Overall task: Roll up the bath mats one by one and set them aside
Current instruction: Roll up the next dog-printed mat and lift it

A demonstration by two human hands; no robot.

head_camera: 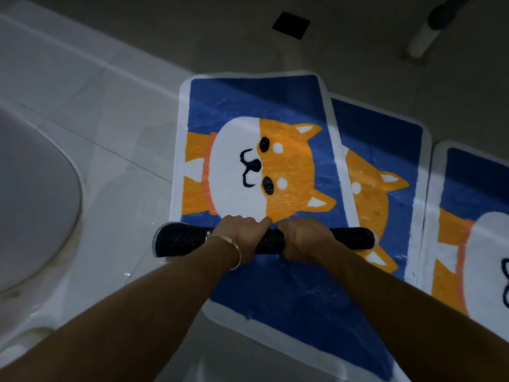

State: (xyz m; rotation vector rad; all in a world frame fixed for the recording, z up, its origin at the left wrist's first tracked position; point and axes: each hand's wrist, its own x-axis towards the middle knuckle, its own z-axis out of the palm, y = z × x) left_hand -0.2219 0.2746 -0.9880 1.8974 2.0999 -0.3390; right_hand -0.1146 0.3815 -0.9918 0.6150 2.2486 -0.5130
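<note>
Currently early, top mat (234, 106) partly rolled | left hand (242, 232) and right hand (303, 238) curled over dark roll (179, 239) at its near end | second mat (399, 150), third mat (473, 188) flat on floor (124, 119), none set aside

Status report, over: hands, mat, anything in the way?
Left hand, right hand both gripping roll. Top mat partly rolled. Nothing ahead on it; second mat underneath.

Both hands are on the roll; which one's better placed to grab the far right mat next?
Probably the right hand: it grips the black roll on the side nearer the far-right mat, while the left hand would have to cross over it.
</note>
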